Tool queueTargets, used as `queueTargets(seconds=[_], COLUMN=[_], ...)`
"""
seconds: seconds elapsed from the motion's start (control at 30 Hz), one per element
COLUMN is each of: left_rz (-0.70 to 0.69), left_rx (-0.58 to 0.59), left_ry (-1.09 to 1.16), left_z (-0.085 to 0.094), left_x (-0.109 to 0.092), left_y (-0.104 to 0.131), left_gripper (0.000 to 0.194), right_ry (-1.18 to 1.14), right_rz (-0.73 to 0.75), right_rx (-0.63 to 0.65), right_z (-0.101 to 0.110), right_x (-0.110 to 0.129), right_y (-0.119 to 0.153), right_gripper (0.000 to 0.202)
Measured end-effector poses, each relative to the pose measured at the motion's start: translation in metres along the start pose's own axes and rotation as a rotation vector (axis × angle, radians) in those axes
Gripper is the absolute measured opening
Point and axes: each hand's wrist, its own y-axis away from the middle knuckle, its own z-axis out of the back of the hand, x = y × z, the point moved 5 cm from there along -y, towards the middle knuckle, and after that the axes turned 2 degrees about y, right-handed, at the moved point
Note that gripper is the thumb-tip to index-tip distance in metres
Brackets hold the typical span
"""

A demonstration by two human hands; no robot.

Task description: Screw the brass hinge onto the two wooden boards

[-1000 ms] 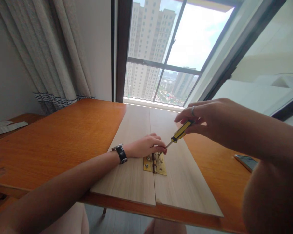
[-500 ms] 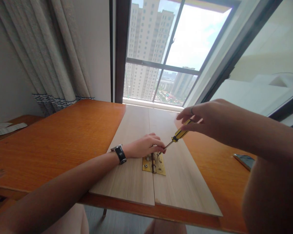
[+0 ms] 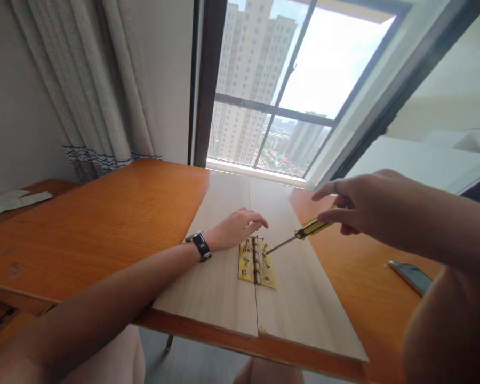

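Hinge (image 3: 257, 266) spans the seam between two boards (image 3: 300, 304). Left leaf looks screwed down; right leaf seems unfinished, screwdriver (image 3: 312, 227) tip on it. Right hand (image 3: 362, 200) gripping screwdriver; left hand (image 3: 232, 228) holds nothing, fingers apart.

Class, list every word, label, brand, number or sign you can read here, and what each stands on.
No readable text anywhere.
Yellow-and-black screwdriver: no lettering legible.
Brass-coloured metal hinge: too small to tell any marking.
Black-strapped wristwatch: dial too edge-on to read.
Flat, dark-screened phone: nothing legible.
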Motion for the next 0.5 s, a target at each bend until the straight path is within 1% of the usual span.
queueTargets(seconds=[0.07, 0.1, 0.17, 0.23, 0.3, 0.37, 0.5], left_rz=[0.001, -0.003, -0.012, -0.023, -0.032, -0.039, -0.054], left_rx=[0.017, 0.043, 0.094, 0.122, 0.138, 0.152, 0.182], left_ry=[-0.071, -0.104, -0.154, -0.183, -0.199, -0.203, -0.187], left_z=[0.002, 0.002, 0.002, 0.002, 0.002, 0.001, 0.001], left_x=[0.006, 0.009, 0.012, 0.013, 0.013, 0.012, 0.012], left_y=[0.001, 0.002, 0.004, 0.005, 0.006, 0.006, 0.007], left_gripper=[0.025, 0.024, 0.023, 0.024, 0.025, 0.026, 0.028], right_ry=[-0.036, -0.044, -0.043, 0.020, 0.145, 0.211, 0.054], right_rz=[-0.106, -0.115, -0.104, -0.060, 0.014, 0.069, 0.013], right_rx=[0.068, 0.074, 0.103, 0.123, 0.086, 0.049, 0.095], right_z=[-0.003, -0.003, -0.003, -0.002, 0.002, 0.005, 0.000], right_x=[-0.003, -0.002, 0.003, 0.011, 0.022, 0.031, 0.030], right_y=[0.001, 0.001, 0.001, 0.000, -0.002, -0.004, -0.007], right_gripper=[0.016, 0.017, 0.021, 0.030, 0.041, 0.045, 0.043])
